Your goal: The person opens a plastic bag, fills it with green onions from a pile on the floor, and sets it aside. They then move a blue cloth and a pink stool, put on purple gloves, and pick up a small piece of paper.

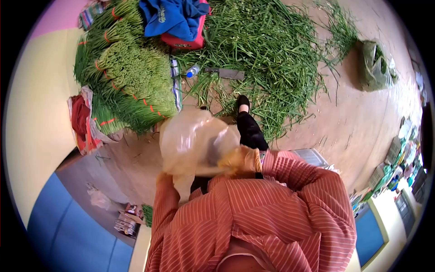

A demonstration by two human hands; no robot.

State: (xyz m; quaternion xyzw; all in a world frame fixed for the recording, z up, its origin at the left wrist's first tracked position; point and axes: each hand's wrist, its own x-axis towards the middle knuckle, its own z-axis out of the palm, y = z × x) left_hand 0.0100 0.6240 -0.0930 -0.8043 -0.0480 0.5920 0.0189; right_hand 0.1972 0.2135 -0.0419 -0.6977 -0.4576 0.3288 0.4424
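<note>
I hold a crumpled translucent plastic bag in front of my chest. My right hand, in a yellow glove, grips the bag's right edge. My left hand is at the bag's lower left and is mostly covered by the plastic; it seems to grip the bag too. Both sleeves are orange with thin stripes. Beyond the bag, my black-trousered leg and black shoe reach toward a big loose pile of green chives on the floor.
Tied chive bundles with red bands are stacked at the left. A cleaver and a water bottle lie by the pile. Blue cloth on a red seat sits behind. A filled bag of greens stands on the right.
</note>
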